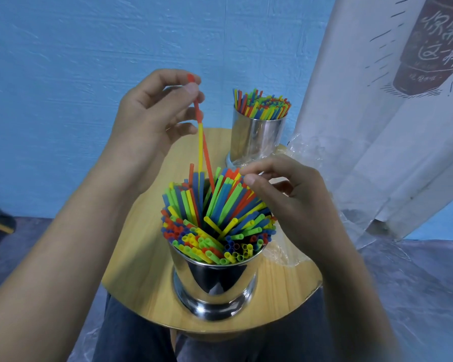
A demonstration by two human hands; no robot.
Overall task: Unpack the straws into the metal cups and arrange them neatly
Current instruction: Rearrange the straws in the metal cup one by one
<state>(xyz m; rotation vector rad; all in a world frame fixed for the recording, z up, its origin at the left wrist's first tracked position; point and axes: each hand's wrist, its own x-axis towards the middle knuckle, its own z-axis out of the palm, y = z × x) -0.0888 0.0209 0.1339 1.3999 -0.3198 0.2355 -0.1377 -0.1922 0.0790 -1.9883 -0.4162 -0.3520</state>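
A shiny metal cup (215, 286) stands near me on the round wooden table (280, 286), packed with several coloured straws (215, 220) that fan outward. My left hand (152, 116) is raised above it and pinches a red straw (198, 108) and a yellow straw (201, 145) near their tops; their lower ends reach down among the bundle. My right hand (290, 194) hovers at the bundle's right side, thumb and fingertips touching the straw tips. A second metal cup (256, 137) full of straws (262, 104) stands at the table's far edge.
Crumpled clear plastic wrapping (309, 147) lies on the table's right side, with more of it by the near cup (280, 254). A white printed banner (392, 113) hangs at the right. A blue wall rises behind. My legs are under the table.
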